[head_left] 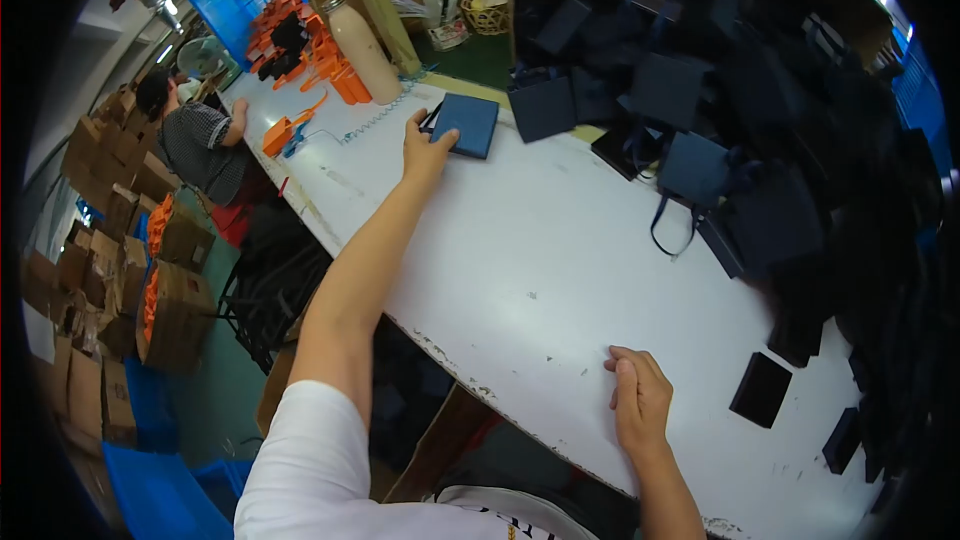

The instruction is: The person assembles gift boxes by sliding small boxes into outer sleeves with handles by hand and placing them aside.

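My left hand (430,148) is stretched out to the far part of the white table, its thumb on top of a small blue gift bag (467,126) and its fingers at the bag's left edge. A dark strip, perhaps the bag's handle, shows near those fingers. My right hand (641,392) hovers at or rests on the near side of the table, fingers curled together with the thumb alongside, and nothing shows in it. To its right lies a small black box (761,390).
Navy bags with ribbon handles, such as one blue bag (694,168), are heaped along the table's right side. A cream bottle (360,50) and orange pieces (345,82) stand at the far end. A person (205,145) is at the left, near cardboard boxes (178,310).
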{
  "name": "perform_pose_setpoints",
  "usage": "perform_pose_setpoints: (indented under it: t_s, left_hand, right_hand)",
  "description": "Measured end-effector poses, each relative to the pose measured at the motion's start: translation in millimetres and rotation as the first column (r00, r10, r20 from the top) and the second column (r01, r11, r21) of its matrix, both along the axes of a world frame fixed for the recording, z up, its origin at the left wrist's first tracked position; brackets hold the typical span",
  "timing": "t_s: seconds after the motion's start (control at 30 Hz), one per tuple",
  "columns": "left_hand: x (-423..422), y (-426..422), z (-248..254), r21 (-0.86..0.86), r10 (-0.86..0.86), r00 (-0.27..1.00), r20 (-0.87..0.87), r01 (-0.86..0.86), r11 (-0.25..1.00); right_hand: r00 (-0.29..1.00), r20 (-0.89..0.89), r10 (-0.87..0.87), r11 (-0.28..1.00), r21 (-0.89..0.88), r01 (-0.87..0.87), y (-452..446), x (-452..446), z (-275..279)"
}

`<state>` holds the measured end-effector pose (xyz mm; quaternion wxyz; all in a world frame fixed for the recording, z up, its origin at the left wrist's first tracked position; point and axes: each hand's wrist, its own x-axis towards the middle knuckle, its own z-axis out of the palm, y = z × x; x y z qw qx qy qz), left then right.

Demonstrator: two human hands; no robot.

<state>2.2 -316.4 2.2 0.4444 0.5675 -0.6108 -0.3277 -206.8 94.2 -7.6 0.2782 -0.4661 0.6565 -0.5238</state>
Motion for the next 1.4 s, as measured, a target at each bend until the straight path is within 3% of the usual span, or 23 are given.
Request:
perform_pose_setpoints:
  t_s: [0.03, 0.1, 0.17, 0.2, 0.27, 0.33, 0.43, 0.53, 0.57, 0.63, 0.67, 0.73, 0.77, 0.9, 0.93, 1.0, 1.13, 1.17, 1.2, 1.23, 1.27, 1.3, 1.4]
  left_hand:
    - [1, 26, 11, -0.076, -0.202, 0.978, -0.057, 0.197, 0.977]
    - [-2, 89, 41, -0.014, -0.508, 0.846, -0.164, 0.513, 0.858]
    - [-1, 149, 68, 0.073, -0.709, 0.698, 0.097, 0.706, 0.705]
    - [-1, 177, 74, 0.133, -0.781, 0.617, 0.101, 0.769, 0.625]
    - [-9, 227, 76, 0.192, -0.856, 0.514, -0.05, 0.846, 0.497]
    - [-25, 269, 75, 0.224, -0.868, 0.471, -0.159, 0.873, 0.433]
    - [-47, 282, 63, 0.23, -0.837, 0.536, -0.107, 0.833, 0.504]
    - [-70, 296, 69, 0.147, -0.787, 0.57, -0.235, 0.821, 0.551]
    - [-78, 309, 75, 0.102, -0.74, 0.561, -0.371, 0.816, 0.568]
    - [-76, 338, 84, 0.104, -0.795, 0.505, -0.336, 0.859, 0.502]
    - [-72, 353, 82, 0.107, -0.818, 0.48, -0.316, 0.875, 0.472]
    - [-70, 380, 66, 0.169, -0.877, 0.479, 0.041, 0.862, 0.478]
    - [-72, 387, 55, 0.095, -0.832, 0.48, 0.278, 0.848, 0.522]
    - [-80, 393, 39, -0.13, -0.515, 0.463, 0.721, 0.82, 0.557]
    - [-84, 391, 41, -0.186, -0.443, 0.463, 0.768, 0.823, 0.537]
    - [-85, 387, 32, -0.139, -0.536, 0.483, 0.692, 0.818, 0.559]
    - [-86, 391, 42, 0.066, -0.596, 0.395, 0.699, 0.794, 0.604]
    - [-86, 394, 40, 0.052, -0.587, 0.412, 0.697, 0.788, 0.614]
    - [-89, 395, 39, 0.039, -0.577, 0.43, 0.694, 0.778, 0.627]
    - [-93, 399, 43, 0.039, -0.55, 0.442, 0.709, 0.754, 0.655]
    - [-94, 398, 39, 0.054, -0.538, 0.433, 0.724, 0.741, 0.669]
    - [-98, 397, 34, 0.063, -0.521, 0.43, 0.737, 0.724, 0.686]
    - [-112, 402, 42, 0.153, -0.536, 0.429, 0.727, 0.66, 0.736]
  right_hand:
    - [0.999, 0.033, 0.016, 1.0, 0.008, -0.016, 0, -2, -3]
    - [0.994, 0.102, 0.035, 0.999, 0.026, -0.038, 2, -6, -9]
    - [0.998, 0.058, -0.017, 0.999, -0.04, 0.019, -1, -3, 1]
    - [0.999, 0.046, 0.005, 1.0, -0.001, -0.005, 0, -2, 7]
    - [0.994, -0.002, 0.108, 0.994, 0.036, -0.108, 9, 2, 18]
    - [0.978, 0.149, 0.146, 0.968, 0.183, -0.173, 23, 14, 37]
    - [0.971, 0.238, -0.002, 0.985, 0.17, -0.039, 53, 19, 35]
    - [0.985, 0.154, -0.074, 0.996, 0.07, 0.064, 83, 26, 10]
    - [0.926, 0.361, -0.113, 0.986, 0.158, 0.059, 89, 23, 16]
    - [0.675, 0.695, -0.247, 0.952, 0.302, 0.037, 99, 13, 33]
    - [0.61, 0.746, -0.267, 0.963, 0.235, 0.134, 105, 12, 29]
    - [0.479, 0.847, -0.229, 0.949, 0.085, 0.304, 103, 18, 16]
    - [0.327, 0.916, -0.234, 0.915, 0.094, 0.392, 100, 24, 24]
    - [0.641, 0.755, -0.141, 0.987, 0.158, 0.031, 114, 14, 16]
    - [0.676, 0.725, -0.132, 0.963, 0.256, -0.087, 116, 7, 22]
    - [0.745, 0.656, -0.118, 0.849, 0.456, -0.266, 119, -11, 33]
    - [0.972, 0.201, 0.126, 0.87, 0.449, -0.205, 141, -49, 33]
    - [0.98, 0.197, 0.005, 0.901, 0.424, -0.09, 147, -63, 41]
    - [0.997, -0.042, -0.06, 0.923, 0.378, 0.072, 151, -87, 50]
    - [0.944, -0.141, -0.299, 0.932, 0.172, 0.32, 156, -114, 42]
    - [0.848, -0.238, -0.474, 0.845, 0.146, 0.514, 159, -144, 65]
    - [0.71, -0.274, -0.648, 0.745, -0.037, 0.666, 162, -182, 69]
    - [0.321, -0.425, -0.846, 0.471, -0.317, 0.823, 170, -282, 111]
